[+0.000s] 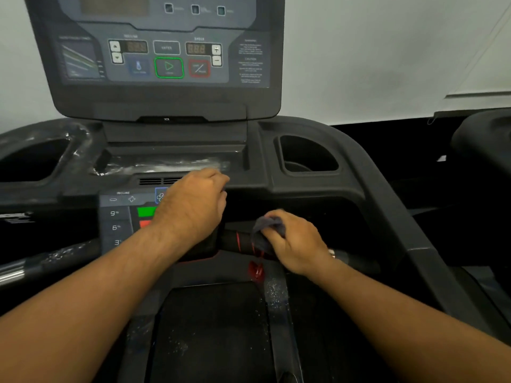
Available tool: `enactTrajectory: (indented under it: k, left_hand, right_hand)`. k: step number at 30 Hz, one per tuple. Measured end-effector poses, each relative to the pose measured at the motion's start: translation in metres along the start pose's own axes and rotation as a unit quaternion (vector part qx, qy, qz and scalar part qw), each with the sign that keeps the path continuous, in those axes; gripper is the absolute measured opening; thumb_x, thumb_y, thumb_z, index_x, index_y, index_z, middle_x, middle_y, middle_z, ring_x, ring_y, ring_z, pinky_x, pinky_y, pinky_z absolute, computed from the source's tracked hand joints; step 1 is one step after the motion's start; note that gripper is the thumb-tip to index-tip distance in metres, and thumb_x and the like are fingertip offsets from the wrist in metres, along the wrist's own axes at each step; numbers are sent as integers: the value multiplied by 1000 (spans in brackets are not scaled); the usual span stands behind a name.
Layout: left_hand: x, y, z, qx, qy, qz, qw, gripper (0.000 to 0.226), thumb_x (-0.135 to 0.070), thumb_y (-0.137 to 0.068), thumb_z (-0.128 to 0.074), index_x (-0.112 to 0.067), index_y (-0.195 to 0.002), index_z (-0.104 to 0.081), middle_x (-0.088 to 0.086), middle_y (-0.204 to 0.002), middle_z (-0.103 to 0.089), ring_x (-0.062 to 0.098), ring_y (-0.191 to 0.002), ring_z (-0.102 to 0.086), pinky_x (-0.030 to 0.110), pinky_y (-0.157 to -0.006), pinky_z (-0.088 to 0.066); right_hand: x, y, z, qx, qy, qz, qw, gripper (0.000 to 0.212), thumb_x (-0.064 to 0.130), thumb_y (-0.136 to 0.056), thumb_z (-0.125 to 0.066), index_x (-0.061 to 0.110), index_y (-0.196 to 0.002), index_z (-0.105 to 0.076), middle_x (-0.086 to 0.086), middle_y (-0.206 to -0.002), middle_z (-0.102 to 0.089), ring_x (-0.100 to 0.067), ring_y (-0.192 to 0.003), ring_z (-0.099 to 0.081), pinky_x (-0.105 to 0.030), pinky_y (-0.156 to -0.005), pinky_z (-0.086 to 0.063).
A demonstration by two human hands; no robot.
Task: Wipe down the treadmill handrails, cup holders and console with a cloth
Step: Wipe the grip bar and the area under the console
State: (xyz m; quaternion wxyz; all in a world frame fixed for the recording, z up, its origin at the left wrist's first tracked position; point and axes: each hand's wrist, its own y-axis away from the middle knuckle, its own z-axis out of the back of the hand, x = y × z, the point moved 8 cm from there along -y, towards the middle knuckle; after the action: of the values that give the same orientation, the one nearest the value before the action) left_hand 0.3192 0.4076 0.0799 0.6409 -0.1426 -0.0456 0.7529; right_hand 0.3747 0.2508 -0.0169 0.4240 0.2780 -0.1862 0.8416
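Two hands: right hand (pixel 296 244) pinches the dark cloth (pixel 269 224) onto the centre handrail grip (pixel 235 241); left hand (pixel 193 208) rests on the lower console (pixel 116 228), fingers bent, grasp unclear. Cloth likely light, limp; best bunched mid-fold against slipping.

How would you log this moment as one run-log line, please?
right hand: grips cloth against handrail | left hand: rests on console | right cup holder: no hand on it
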Motion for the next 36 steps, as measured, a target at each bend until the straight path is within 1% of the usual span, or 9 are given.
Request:
enactTrajectory:
  k: [3,8,14,17,20,24,28,31,36]
  left_hand:
    - [11,1,11,-23,12,22,999,32,-20,-93,-57,-12,-123,-64,6,-121,-65,30,-111,-59,41,-90,-48]
    - [19,7,16,-28,19,24,999,35,-23,-95,-55,-13,-128,-61,2,-123,-63,23,-114,-57,36,-90,-46]
    - [-7,4,-4,5,28,1,1000,34,-24,-96,-51,-15,-127,-61,2,-127,-61,21,-119,-52,36,-98,-44]
    - [-25,-1,-14,6,37,-16,999,34,-23,-95,-50,-16,-126,-62,1,-124,-62,20,-115,-53,35,-94,-44]
    - [-42,-2,-25,14,47,-30,998,35,-23,-95,-49,-17,-128,-61,0,-125,-62,18,-114,-53,33,-94,-43]
    - [-56,-5,-32,17,66,-36,997,35,-27,-99,-46,-18,-129,-60,-1,-126,-61,15,-115,-53,29,-96,-42]
    - [-58,-10,-31,4,103,-22,994,35,-28,-99,-47,-18,-130,-60,-2,-125,-62,14,-116,-55,31,-97,-44]
    - [-58,-11,-35,4,109,-16,994,35,-29,-98,-48,-18,-129,-61,-2,-124,-63,16,-114,-57,32,-95,-46]
    - [-68,-3,-56,63,103,-51,991,37,-40,-100,-45,-23,-128,-61,-6,-121,-63,13,-113,-57,29,-92,-43]
  right_hand:
    - [34,-24,-26,92,16,38,995,50,72,-74,-49,31,-102,-58,11,-98,-60,-11,-88,-58,-37,-79,-51]
    - [61,-34,-56,245,204,60,946,46,59,-69,-70,26,-97,-54,6,-92,-60,-17,-81,-59,-37,-73,-54]
    - [83,-20,-58,56,306,145,939,47,52,-81,-63,16,-109,-59,-5,-104,-64,-24,-92,-60,-38,-73,-47]
    - [76,-15,-50,105,267,169,943,46,52,-88,-56,15,-115,-57,-6,-110,-61,-23,-93,-58,-38,-73,-51]
    - [63,-11,-42,158,172,111,966,37,49,-90,-54,17,-106,-60,-2,-93,-63,-18,-81,-60,-33,-67,-52]
    - [47,-11,-31,100,82,9,992,18,38,-89,-57,20,-88,-56,8,-64,-52,-11,-59,-54,-32,-58,-53]
    - [32,-5,-17,30,106,-18,994,23,40,-88,-50,19,-92,-60,0,-80,-64,-19,-70,-62,-42,-69,-55]
    - [7,9,-4,-35,185,-34,982,41,59,-84,-39,24,-90,-61,3,-85,-65,-19,-76,-62,-40,-74,-51]
    - [-68,42,38,-68,213,-115,968,38,58,-85,-45,23,-85,-61,4,-86,-66,-21,-81,-64,-33,-73,-49]
